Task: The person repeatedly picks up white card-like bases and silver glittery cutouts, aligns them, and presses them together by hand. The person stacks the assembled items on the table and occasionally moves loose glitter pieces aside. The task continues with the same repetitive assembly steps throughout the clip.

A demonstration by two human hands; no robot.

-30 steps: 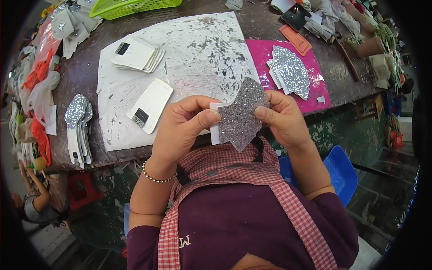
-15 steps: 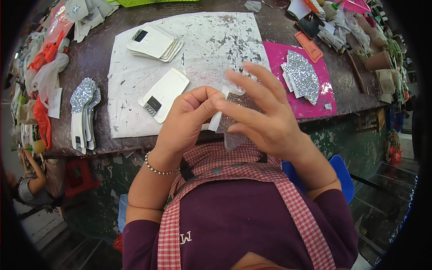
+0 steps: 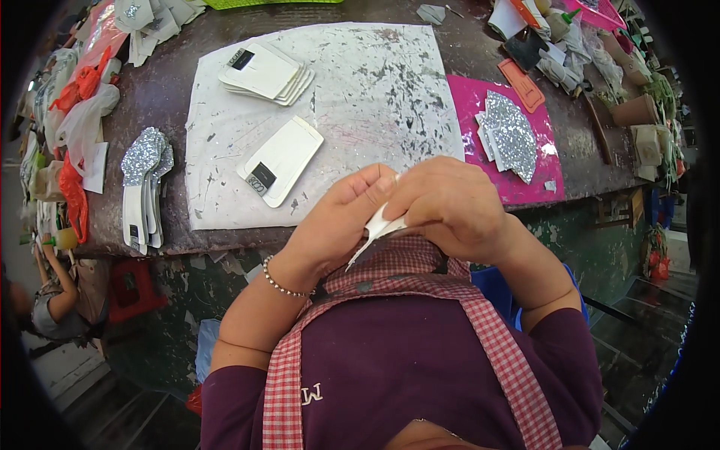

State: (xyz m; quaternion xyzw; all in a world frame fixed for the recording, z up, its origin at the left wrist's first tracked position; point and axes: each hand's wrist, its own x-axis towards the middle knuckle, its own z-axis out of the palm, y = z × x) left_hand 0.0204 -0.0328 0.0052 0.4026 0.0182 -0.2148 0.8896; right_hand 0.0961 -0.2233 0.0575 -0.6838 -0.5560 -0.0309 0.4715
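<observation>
Close to my body, at the table's front edge, both hands pinch a small white-backed glitter piece [image 3: 381, 225]. It looks bent or folded, with its white side showing now. My left hand [image 3: 339, 216], with a bead bracelet at the wrist, is closed on its left side. My right hand [image 3: 456, 198] curls over its upper right part, and its fingers hide much of it. Beyond my left hand, a white rounded card [image 3: 289, 156] with a dark label lies on the paint-marked white sheet [image 3: 360, 97]. A stack of similar cards [image 3: 262, 71] lies farther back.
To the right, silver glitter pieces [image 3: 511, 135] rest on a pink sheet [image 3: 540, 169], near an orange tag [image 3: 521, 84]. A glitter-topped card stack [image 3: 142, 191] is at the left. Plastic bags [image 3: 82, 124] and clutter line both sides. Another person [image 3: 64, 292] is at far left.
My right hand has come down from open, spread fingers to a closed grip on the piece. The piece has turned from its brownish glitter side to show white, bent. The cards stay put.
</observation>
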